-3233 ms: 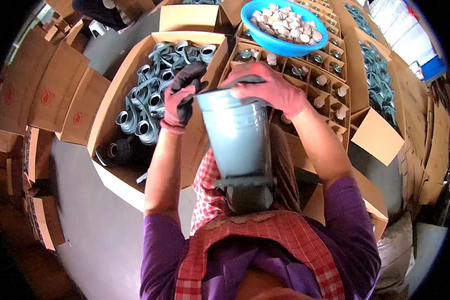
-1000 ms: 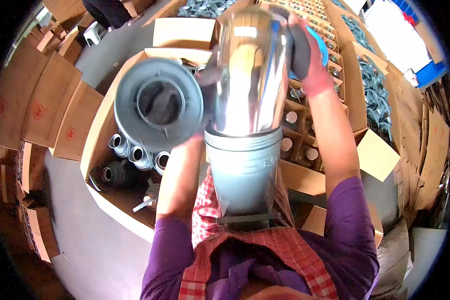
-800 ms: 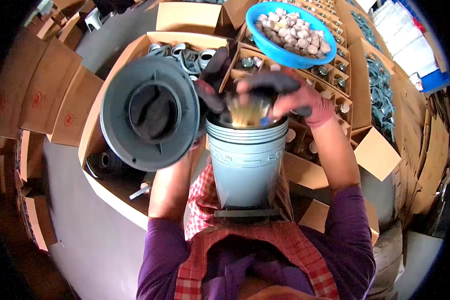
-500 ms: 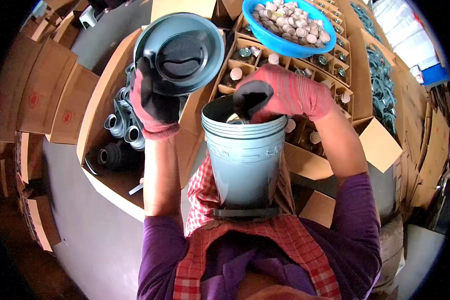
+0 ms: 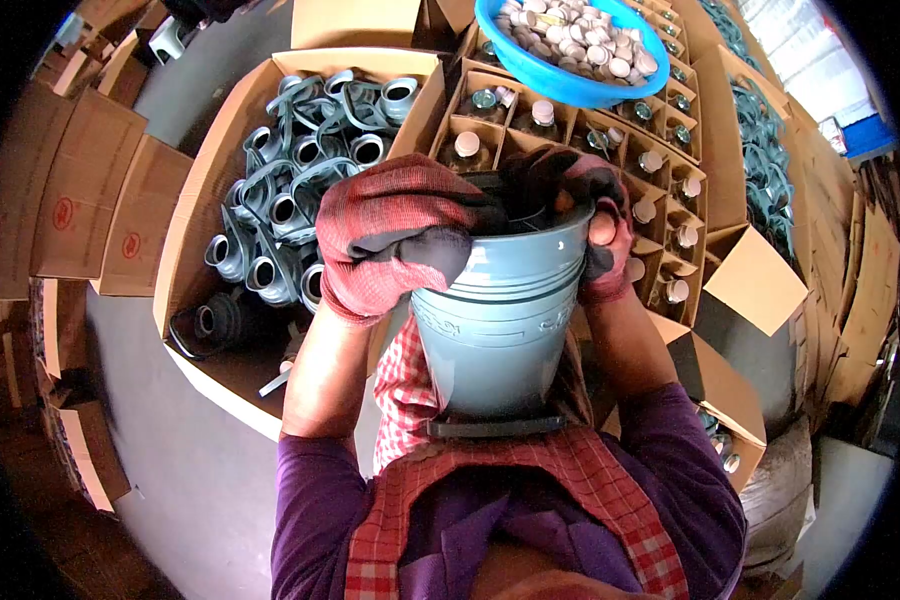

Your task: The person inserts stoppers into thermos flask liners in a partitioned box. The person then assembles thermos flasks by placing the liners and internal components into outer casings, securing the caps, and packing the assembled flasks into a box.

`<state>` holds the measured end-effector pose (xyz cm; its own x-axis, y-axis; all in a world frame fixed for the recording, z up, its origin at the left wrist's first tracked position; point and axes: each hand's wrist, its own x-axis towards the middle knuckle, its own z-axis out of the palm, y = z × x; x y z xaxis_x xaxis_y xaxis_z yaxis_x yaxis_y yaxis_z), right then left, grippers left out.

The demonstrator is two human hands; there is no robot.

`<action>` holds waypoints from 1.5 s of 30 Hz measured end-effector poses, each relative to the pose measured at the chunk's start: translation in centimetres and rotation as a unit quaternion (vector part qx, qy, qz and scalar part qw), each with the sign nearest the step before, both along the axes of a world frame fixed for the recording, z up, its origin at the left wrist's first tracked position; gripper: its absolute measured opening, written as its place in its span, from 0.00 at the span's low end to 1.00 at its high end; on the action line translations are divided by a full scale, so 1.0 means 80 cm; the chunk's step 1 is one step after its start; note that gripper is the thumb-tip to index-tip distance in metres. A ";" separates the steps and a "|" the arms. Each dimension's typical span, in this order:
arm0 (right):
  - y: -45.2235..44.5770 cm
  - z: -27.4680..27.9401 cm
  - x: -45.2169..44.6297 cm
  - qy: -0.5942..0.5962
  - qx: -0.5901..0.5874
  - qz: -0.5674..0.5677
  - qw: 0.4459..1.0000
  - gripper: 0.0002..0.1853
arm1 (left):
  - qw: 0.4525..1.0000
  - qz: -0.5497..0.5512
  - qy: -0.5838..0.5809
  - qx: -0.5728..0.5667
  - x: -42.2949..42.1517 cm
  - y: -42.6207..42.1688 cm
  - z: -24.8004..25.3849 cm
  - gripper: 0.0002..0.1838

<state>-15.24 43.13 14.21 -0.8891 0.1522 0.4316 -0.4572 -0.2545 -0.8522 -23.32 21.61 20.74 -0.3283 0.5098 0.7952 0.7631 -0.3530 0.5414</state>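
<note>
A blue-grey plastic bucket (image 5: 495, 345) with raised lettering stands upright in front of my apron, on a dark base. Over its top sits a round blue-grey lid (image 5: 530, 253), its smooth rim above the bucket's ridged upper band. My left hand (image 5: 400, 235), in a red and black glove, is closed on the lid's left edge, fingers curled over the rim. On the far right side, my gloved right hand (image 5: 595, 215) grips the same rim, a bare fingertip showing at the front. The lid's inside is mostly hidden behind both hands.
To the left, a cardboard box (image 5: 210, 150) holds several grey-blue plastic necked parts with straps (image 5: 305, 150). Ahead right, a divided carton holds capped bottles (image 5: 467, 150); a blue basin of pale caps (image 5: 570, 92) rests above it. Stacked cartons (image 5: 80, 190) line the left side.
My left hand has brought the lid from above the left box onto the bucket. My right hand has come out of the bucket and now grips the lid's right side.
</note>
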 end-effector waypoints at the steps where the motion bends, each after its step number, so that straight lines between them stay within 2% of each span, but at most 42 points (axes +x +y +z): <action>1: 0.003 -0.001 0.003 0.011 0.027 -0.017 0.999 0.38 | 1.000 0.009 0.016 -0.010 0.002 -0.002 0.000 0.27; 3: 0.003 0.041 0.013 -0.004 0.087 -0.046 0.995 0.38 | 0.996 0.040 0.063 -0.044 0.006 -0.014 0.000 0.28; 5: 0.002 0.063 0.022 0.021 0.172 -0.010 0.985 0.39 | 0.991 0.061 0.072 -0.100 0.019 -0.023 0.011 0.40; 6: 0.002 0.075 0.027 0.036 0.212 0.007 0.977 0.39 | 0.985 0.077 0.068 -0.138 0.024 -0.026 0.021 0.41; 8: -0.012 0.076 0.028 0.045 0.259 -0.044 0.964 0.34 | 0.971 0.109 0.060 -0.205 0.044 -0.022 0.050 0.39; 11: -0.023 0.077 0.031 0.021 0.328 -0.101 0.939 0.29 | 0.931 0.160 0.115 -0.307 0.055 -0.017 0.062 0.37; 12: -0.022 0.066 0.024 0.058 0.326 -0.120 0.936 0.23 | 0.931 0.170 0.116 -0.300 0.054 -0.015 0.053 0.37; 15: -0.022 0.056 0.019 0.029 0.317 -0.110 0.942 0.16 | 0.943 0.184 0.108 -0.255 0.045 -0.015 0.029 0.34; 18: -0.026 0.048 0.014 0.130 0.353 -0.132 0.917 0.11 | 0.945 0.197 0.122 -0.230 0.043 -0.016 0.016 0.32; 20: -0.024 0.034 0.008 0.078 0.260 -0.097 0.958 0.15 | 0.944 0.194 0.115 -0.239 0.040 -0.019 0.017 0.31; 21: -0.022 0.027 0.004 0.053 0.209 -0.082 0.973 0.17 | 0.952 0.163 0.066 -0.252 0.036 -0.020 0.021 0.33; 23: -0.016 0.006 -0.015 0.054 0.021 -0.007 0.998 0.24 | 0.966 0.105 0.027 -0.234 0.026 -0.024 0.030 0.35; 24: -0.011 0.005 -0.021 -0.044 -0.022 0.029 0.998 0.38 | 0.970 0.078 0.023 -0.231 0.028 -0.020 0.043 0.46; 25: -0.029 -0.004 -0.033 -0.094 -0.237 0.087 0.963 0.45 | 0.980 0.105 0.035 -0.168 0.040 -0.008 0.061 0.30; 26: -0.039 -0.008 -0.043 -0.110 -0.291 0.119 0.943 0.47 | 0.965 0.127 0.165 -0.160 0.039 0.001 0.054 0.26; 27: -0.043 -0.014 -0.047 -0.125 -0.344 0.150 0.918 0.48 | 0.955 0.138 0.187 -0.185 0.042 0.005 0.043 0.22; 28: -0.041 -0.022 -0.045 -0.055 -0.389 0.356 0.848 0.45 | 0.943 0.149 0.209 -0.210 0.045 0.010 0.033 0.17; 29: -0.037 -0.011 -0.034 -0.078 -0.263 0.257 0.927 0.44 | 0.965 0.134 0.154 -0.164 0.037 0.004 0.021 0.18; 30: -0.034 0.008 -0.015 -0.100 -0.131 0.149 0.975 0.42 | 0.981 0.116 0.094 -0.121 0.025 -0.009 0.007 0.18; 31: -0.030 0.022 -0.002 -0.117 0.005 0.037 0.992 0.41 | 0.992 0.097 0.035 -0.076 0.016 -0.021 -0.008 0.19; 32: -0.028 0.026 -0.002 -0.009 0.050 0.055 0.997 0.40 | 0.994 0.083 -0.039 -0.053 0.011 -0.029 -0.025 0.20; 34: -0.023 0.019 -0.003 -0.055 0.021 0.045 0.997 0.40 | 0.979 0.014 -0.201 -0.027 0.004 -0.042 -0.043 0.24; 36: -0.019 0.006 -0.017 -0.072 -0.124 0.108 0.984 0.40 | 0.933 -0.052 -0.354 0.030 -0.013 -0.044 -0.055 0.29; 37: -0.022 0.001 -0.021 -0.076 -0.156 0.098 0.980 0.41 | 0.907 -0.029 -0.416 0.052 -0.013 -0.038 -0.062 0.33; 38: -0.030 0.004 -0.025 -0.079 -0.187 0.088 0.975 0.41 | 0.881 -0.090 -0.457 0.086 -0.017 -0.026 -0.080 0.34; 39: -0.043 0.003 -0.030 -0.082 -0.325 0.132 0.933 0.40 | 0.849 -0.147 -0.494 0.119 -0.020 -0.013 -0.090 0.35; 40: -0.036 -0.023 -0.038 -0.087 -0.311 0.139 0.936 0.40 | 0.805 -0.082 -0.573 0.131 0.001 -0.001 -0.104 0.35; 41: -0.024 -0.070 -0.048 -0.094 -0.299 0.144 0.939 0.39 | 0.745 -0.130 -0.625 0.194 0.011 0.005 -0.113 0.33; 42: -0.021 -0.097 -0.049 -0.104 -0.289 0.147 0.940 0.39 | 0.801 -0.037 -0.573 0.169 0.004 0.003 -0.151 0.32; 44: -0.025 -0.082 -0.044 -0.087 -0.273 0.133 0.949 0.38 | 0.827 0.047 -0.542 0.146 0.002 0.010 -0.167 0.32; 45: -0.027 -0.074 -0.042 -0.078 -0.265 0.129 0.952 0.37 | 0.807 0.040 -0.572 0.143 0.004 0.012 -0.167 0.32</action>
